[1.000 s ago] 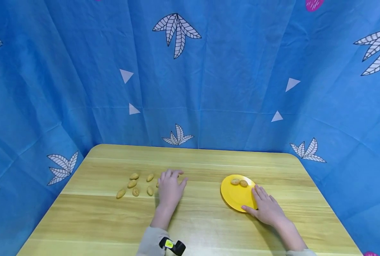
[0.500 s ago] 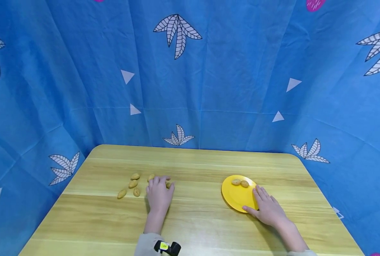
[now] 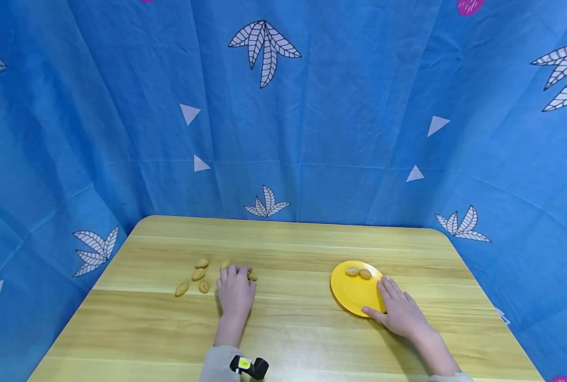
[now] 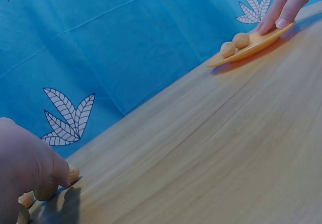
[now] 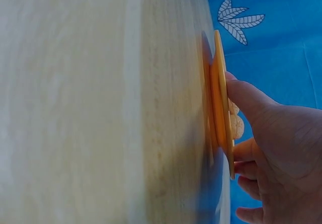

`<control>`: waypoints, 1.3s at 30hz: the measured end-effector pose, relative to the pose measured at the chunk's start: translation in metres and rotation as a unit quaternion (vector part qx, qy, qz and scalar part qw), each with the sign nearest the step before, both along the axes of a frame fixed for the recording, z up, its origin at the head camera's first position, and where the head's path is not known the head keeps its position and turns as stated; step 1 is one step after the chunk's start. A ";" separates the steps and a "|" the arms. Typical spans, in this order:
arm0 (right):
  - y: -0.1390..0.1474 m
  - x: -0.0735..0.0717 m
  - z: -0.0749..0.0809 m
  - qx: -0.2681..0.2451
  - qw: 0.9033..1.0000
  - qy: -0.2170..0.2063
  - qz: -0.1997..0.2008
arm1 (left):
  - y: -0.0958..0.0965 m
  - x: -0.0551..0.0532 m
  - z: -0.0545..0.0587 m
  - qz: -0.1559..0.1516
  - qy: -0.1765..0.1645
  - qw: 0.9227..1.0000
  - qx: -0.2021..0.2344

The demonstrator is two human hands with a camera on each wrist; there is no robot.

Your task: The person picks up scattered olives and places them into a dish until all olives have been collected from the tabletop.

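Several tan, oval, rough-shelled nuts lie on the table's left half, one nut (image 3: pixel 181 289) outermost. My left hand (image 3: pixel 235 294) reaches down among them with fingers bent. In the left wrist view its thumb and fingers pinch a nut (image 4: pixel 46 190), partly hidden by the hand and close to the tabletop. Just beyond the fingertips lies another nut (image 3: pixel 252 276). At right, my right hand (image 3: pixel 398 313) rests on the rim of a yellow plate (image 3: pixel 352 297), thumb and fingers spread. Two nuts (image 3: pixel 358 272) sit side by side at the plate's far edge.
The wooden table (image 3: pixel 302 339) has rounded far corners. A blue curtain (image 3: pixel 350 116) with leaf prints hangs behind it and along both sides. A black wrist device (image 3: pixel 249 367) sits on the left sleeve.
My left hand has moved left and slightly nearer, from one nut to its neighbour, and its thumb has drawn in towards the fingers. The right hand and plate stay in place.
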State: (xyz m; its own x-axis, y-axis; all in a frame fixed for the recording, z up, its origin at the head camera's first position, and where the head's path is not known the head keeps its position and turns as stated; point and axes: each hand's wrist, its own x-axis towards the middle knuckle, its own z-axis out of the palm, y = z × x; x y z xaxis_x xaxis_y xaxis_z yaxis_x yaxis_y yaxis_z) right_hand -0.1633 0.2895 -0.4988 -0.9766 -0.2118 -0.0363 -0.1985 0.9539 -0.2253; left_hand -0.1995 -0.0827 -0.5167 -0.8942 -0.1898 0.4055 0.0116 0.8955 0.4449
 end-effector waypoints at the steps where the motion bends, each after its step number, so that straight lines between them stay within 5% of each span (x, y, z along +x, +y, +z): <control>1: 0.000 0.001 0.000 -0.001 1.000 -0.001 -0.001 | 0.000 -0.001 0.000 -0.002 0.000 1.000 -0.004; 14: 0.002 0.002 -0.004 -0.006 1.000 0.003 -0.003 | 0.002 -0.008 0.000 -0.023 -0.031 0.999 -0.021; 23: 0.002 0.001 -0.001 -0.003 1.000 0.010 -0.003 | 0.013 -0.013 0.006 -0.030 -0.023 0.999 -0.030; 39: -0.001 0.002 0.000 -0.006 1.000 -0.006 -0.004 | 0.050 -0.022 0.021 -0.099 0.008 0.994 -0.043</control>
